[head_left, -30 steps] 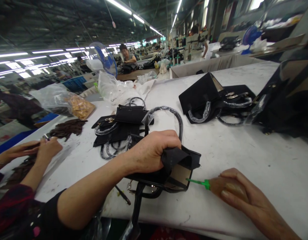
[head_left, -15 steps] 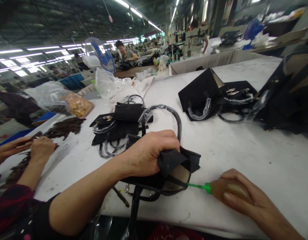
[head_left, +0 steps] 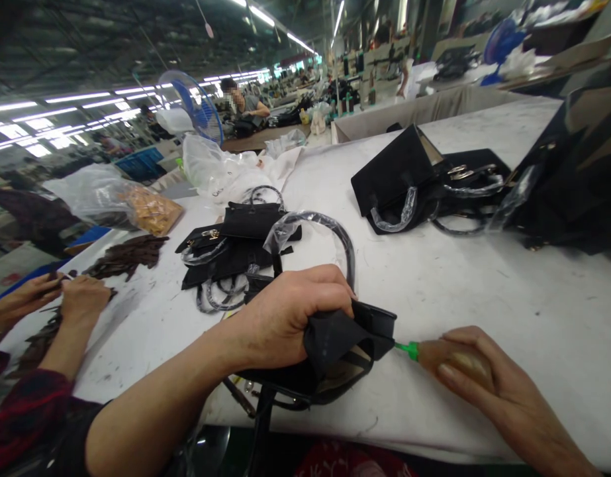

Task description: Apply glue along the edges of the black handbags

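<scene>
My left hand (head_left: 298,315) is closed on a black handbag (head_left: 337,391), gripping it near its open side, where a beige lining shows. A handle wrapped in clear plastic (head_left: 337,232) arches up behind that hand. In my right hand (head_left: 504,377) lies a squeeze bottle of brownish glue (head_left: 461,361) with a green nozzle. The nozzle points left, its tip at the right edge of the bag; whether it touches the outside or reaches behind the edge I cannot tell.
More black handbags lie behind (head_left: 253,222) and at the right (head_left: 397,175) on the white table (head_left: 484,285). At the left, a co-worker's hands (head_left: 84,298) handle brown strips (head_left: 124,258). Plastic bags (head_left: 94,192) and a blue fan (head_left: 198,109) stand beyond.
The nozzle has gone from the bag's lower right corner to a higher point on its right edge. The bag has tilted slightly, and its opening shows less lining.
</scene>
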The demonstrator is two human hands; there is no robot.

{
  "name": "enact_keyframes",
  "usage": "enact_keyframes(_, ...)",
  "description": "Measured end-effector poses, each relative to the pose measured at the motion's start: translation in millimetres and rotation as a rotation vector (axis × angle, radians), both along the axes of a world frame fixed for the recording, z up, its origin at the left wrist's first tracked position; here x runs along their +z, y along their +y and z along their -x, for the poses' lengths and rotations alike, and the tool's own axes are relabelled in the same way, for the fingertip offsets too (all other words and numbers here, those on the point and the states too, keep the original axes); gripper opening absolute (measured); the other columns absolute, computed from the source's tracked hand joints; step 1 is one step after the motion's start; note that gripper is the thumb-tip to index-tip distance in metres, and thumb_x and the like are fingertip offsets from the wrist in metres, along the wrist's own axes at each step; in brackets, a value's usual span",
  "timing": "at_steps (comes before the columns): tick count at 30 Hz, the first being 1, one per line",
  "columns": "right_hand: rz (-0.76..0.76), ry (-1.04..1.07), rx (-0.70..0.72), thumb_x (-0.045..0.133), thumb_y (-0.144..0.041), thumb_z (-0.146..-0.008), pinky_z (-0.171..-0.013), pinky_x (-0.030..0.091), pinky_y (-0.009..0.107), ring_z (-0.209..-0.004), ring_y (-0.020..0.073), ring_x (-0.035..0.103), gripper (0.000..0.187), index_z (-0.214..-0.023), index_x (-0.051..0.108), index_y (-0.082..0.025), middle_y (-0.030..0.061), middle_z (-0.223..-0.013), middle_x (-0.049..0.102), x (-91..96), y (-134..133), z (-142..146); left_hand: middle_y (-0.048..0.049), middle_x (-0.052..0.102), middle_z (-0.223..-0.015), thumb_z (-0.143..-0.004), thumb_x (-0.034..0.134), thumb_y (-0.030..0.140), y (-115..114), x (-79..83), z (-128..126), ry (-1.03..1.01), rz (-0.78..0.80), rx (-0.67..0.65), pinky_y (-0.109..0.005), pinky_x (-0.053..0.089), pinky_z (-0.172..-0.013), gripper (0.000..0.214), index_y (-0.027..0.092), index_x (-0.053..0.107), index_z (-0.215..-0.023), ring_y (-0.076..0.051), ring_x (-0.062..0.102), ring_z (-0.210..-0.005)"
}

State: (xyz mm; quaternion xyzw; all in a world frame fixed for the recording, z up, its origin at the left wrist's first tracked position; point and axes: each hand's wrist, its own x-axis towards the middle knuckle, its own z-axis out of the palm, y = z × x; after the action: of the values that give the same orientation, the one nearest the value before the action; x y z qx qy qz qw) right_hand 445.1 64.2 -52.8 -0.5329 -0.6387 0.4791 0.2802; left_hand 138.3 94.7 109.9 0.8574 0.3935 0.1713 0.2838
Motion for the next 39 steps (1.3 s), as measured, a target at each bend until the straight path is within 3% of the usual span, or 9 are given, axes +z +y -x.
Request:
enact_keyframes(5, 0.042, 0.012, 0.166, 0.057, -0.052, -0.091, -0.074, 0.052, 0.034, -0.087, 0.0248, 0.065, 0.03, -0.109, 0.051, -0.03, 0.0012, -0.096, 0.064, 7.1, -4.8, 1.8, -0.0065, 0.064, -0.102, -0.082, 0.069, 0.021, -5.8, -1.3, 1.6, -0.011, 0.002, 0.001, -0.023, 0.05, -0.078, 0.008, 0.017, 0.064, -0.087, -0.015, 0.062, -0.089)
enact_keyframes(9, -0.031, -0.039, 0.063, 0.057, -0.052, -0.091, -0.074, 0.052, 0.034, -0.088, 0.0244, 0.064, 0.03, -0.109, 0.05, -0.029, 0.001, -0.097, 0.063, 9.5, -6.3, 1.5, -0.0069, 0.064, -0.102, -0.083, 0.069, 0.026, -8.2, -4.2, 3.0, -0.028, -0.004, -0.018, -0.023, 0.05, -0.078, 0.012, 0.016, 0.065, -0.088, -0.015, 0.062, -0.09)
enact_keyframes(13, 0.013, -0.009, 0.177, 0.054, -0.051, -0.093, -0.075, 0.052, 0.033, -0.089, 0.0236, 0.065, 0.028, -0.11, 0.049, -0.03, 0.0008, -0.099, 0.063, 11.2, -7.9, 2.5, -0.0062, 0.064, -0.102, -0.084, 0.069, 0.025, -10.1, -5.9, 3.9, -0.047, -0.01, -0.014, -0.022, 0.05, -0.078, 0.011, 0.016, 0.065, -0.089, -0.014, 0.063, -0.09)
enact_keyframes(18, -0.062, -0.065, 0.04, 0.058, -0.052, -0.09, -0.074, 0.052, 0.033, -0.092, 0.0253, 0.065, 0.032, -0.11, 0.05, -0.03, 0.0014, -0.1, 0.064, 12.4, -9.4, 6.0, -0.0076, 0.064, -0.103, -0.083, 0.066, 0.017, -13.0, -4.5, 2.1, -0.03, -0.026, -0.044, -0.022, 0.051, -0.077, 0.01, 0.014, 0.065, -0.092, -0.014, 0.063, -0.09)
enact_keyframes(23, 0.04, -0.031, 0.136, 0.057, -0.051, -0.09, -0.073, 0.053, 0.031, -0.088, 0.0251, 0.067, 0.029, -0.109, 0.054, -0.03, 0.0002, -0.096, 0.068, 15.0, -10.8, 6.1, -0.0084, 0.064, -0.104, -0.083, 0.066, 0.016, -15.2, -4.1, 2.2, -0.028, -0.041, -0.045, -0.021, 0.051, -0.076, 0.011, 0.014, 0.065, -0.094, -0.014, 0.063, -0.089)
enact_keyframes(27, 0.027, -0.042, 0.009, 0.061, -0.054, -0.085, -0.067, 0.054, 0.031, -0.084, 0.0262, 0.068, 0.035, -0.107, 0.056, -0.029, 0.0006, -0.094, 0.07, 18.6, -13.7, 5.2, -0.0077, 0.064, -0.105, -0.081, 0.066, 0.014, -17.2, -4.5, 3.1, -0.027, -0.05, -0.051, -0.021, 0.051, -0.076, 0.012, 0.016, 0.064, -0.093, -0.014, 0.063, -0.09)
enact_keyframes(33, 0.149, 0.005, 0.055, 0.059, -0.056, -0.085, -0.066, 0.055, 0.032, -0.078, 0.0255, 0.069, 0.036, -0.108, 0.058, -0.028, 0.0004, -0.088, 0.071, 20.9, -16.4, 8.4, -0.0068, 0.064, -0.106, -0.083, 0.066, 0.015, -21.7, -3.1, 2.3, -0.008, -0.048, -0.047, -0.021, 0.05, -0.077, 0.011, 0.017, 0.064, -0.094, -0.014, 0.064, -0.092)
enact_keyframes(39, 0.17, -0.007, -0.028, 0.057, -0.058, -0.086, -0.067, 0.053, 0.031, -0.084, 0.0264, 0.068, 0.037, -0.108, 0.058, -0.028, 0.0003, -0.091, 0.072, 20.6, -20.5, 7.8, -0.0069, 0.064, -0.108, -0.083, 0.066, 0.017, -23.7, -3.1, 1.8, 0.015, -0.055, -0.07, -0.02, 0.051, -0.076, 0.011, 0.017, 0.064, -0.094, -0.014, 0.064, -0.092)
